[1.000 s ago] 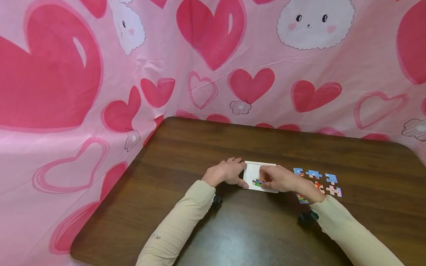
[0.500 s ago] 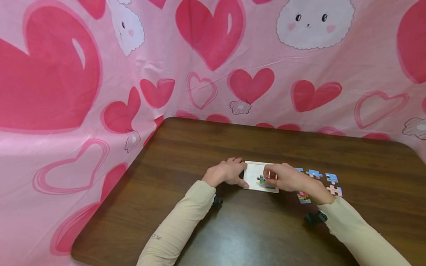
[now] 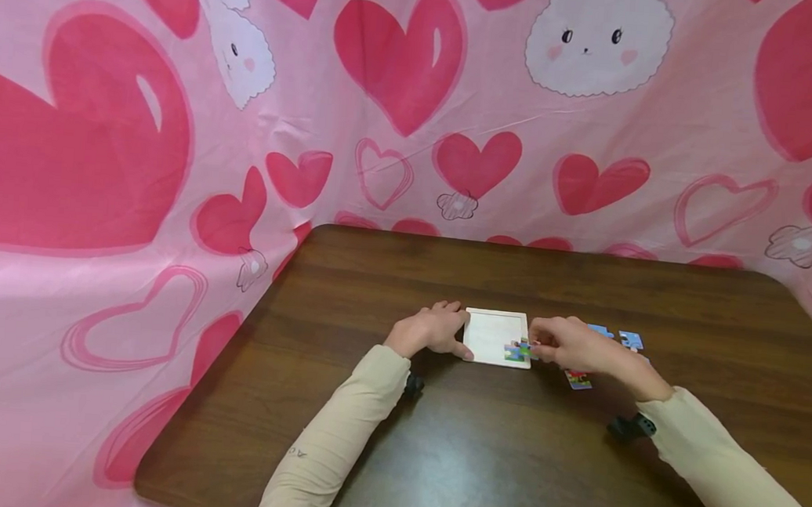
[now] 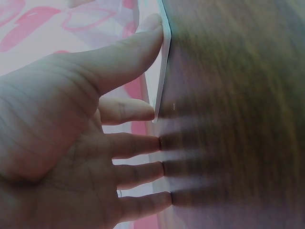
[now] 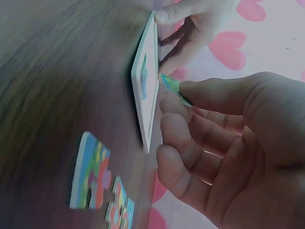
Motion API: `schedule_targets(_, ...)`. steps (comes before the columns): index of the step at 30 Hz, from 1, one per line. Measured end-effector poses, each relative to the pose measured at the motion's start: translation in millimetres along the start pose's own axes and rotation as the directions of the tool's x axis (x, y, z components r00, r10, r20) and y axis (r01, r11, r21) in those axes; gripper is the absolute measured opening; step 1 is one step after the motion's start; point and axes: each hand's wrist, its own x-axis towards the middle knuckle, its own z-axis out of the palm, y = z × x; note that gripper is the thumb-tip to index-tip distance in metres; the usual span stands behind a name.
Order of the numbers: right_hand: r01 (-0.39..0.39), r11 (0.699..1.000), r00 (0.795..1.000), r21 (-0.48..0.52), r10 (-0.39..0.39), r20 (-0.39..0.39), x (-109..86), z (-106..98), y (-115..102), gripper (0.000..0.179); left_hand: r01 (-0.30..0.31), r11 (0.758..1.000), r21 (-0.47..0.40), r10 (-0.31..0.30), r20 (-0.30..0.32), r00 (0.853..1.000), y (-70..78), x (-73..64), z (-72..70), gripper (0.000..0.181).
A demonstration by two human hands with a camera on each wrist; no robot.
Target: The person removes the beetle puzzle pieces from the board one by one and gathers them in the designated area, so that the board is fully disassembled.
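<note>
A square white puzzle tray (image 3: 489, 330) lies flat on the table, with one picture piece (image 3: 514, 352) in its near right corner area. My left hand (image 3: 432, 330) rests at the tray's left side. In the left wrist view its thumb and index finger (image 4: 126, 111) touch the tray rim, and the other straight fingertips meet the table. My right hand (image 3: 572, 345) pinches a green jigsaw piece (image 5: 174, 88) between thumb and fingers, at the tray's right edge. In the right wrist view that piece is tilted and apart from the tray floor.
Loose jigsaw pieces lie right of the tray, among them a blue one (image 3: 631, 340) and a red and green one (image 3: 578, 380); the right hand and forearm hide others. The brown table (image 3: 435, 444) ends at a pink heart-patterned cloth (image 3: 384, 165).
My right hand has moved right, from over the tray to its right edge, with the green jigsaw piece in its fingers. The tray piece in the corner area is uncovered. The left hand stays put.
</note>
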Motion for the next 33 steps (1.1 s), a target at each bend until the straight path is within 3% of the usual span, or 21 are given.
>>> schedule_targets(6,-0.04,0.999,0.999,0.035,0.039,0.024,-9.5,-4.7,3.6,0.006,0.0,1.0,-0.008,0.0,-0.004,1.0,-0.4,0.3,1.1,0.082)
schedule_targets(18,-0.02,0.995,0.999,0.096,0.015,0.051,-27.0,-9.6,13.7,0.008,0.001,1.0,0.012,-0.001,-0.006,1.0,-0.4,1.0,0.6,0.082)
schedule_targets(29,-0.122,0.982,0.99,0.141,0.11,0.089,-36.0,-13.1,26.6,0.01,-0.008,1.0,0.013,0.009,-0.008,1.0,-1.3,1.8,0.9,0.083)
schedule_targets(33,-0.114,0.984,0.991,0.139,0.103,0.087,-39.7,-14.5,31.5,0.012,-0.009,1.0,0.0,0.009,-0.006,1.0,-1.7,0.9,0.8,0.083)
